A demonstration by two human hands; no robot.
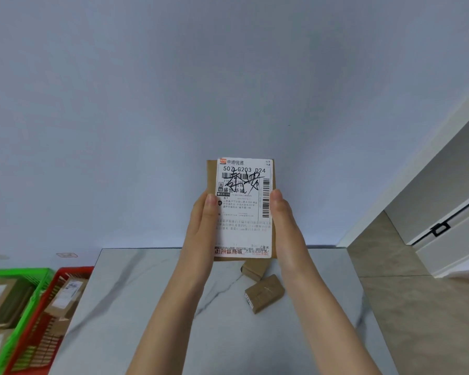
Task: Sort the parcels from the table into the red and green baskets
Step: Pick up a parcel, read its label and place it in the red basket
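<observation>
Parcel (243,212) clamped between left hand (201,226) and right hand (285,224) — fingers hidden behind it.

Parcel (244,207) between left hand (201,226) and right hand (289,226) above table (146,307), two more parcels (264,293) lying beneath, baskets (73,270) left of table.

Your parcel (211,175) hides the fingers of your left hand (201,226) and right hand (285,226), and part of a small box (253,270). The green basket (16,274) runs off the left edge. The label (244,234) has small print you cannot read.
</observation>
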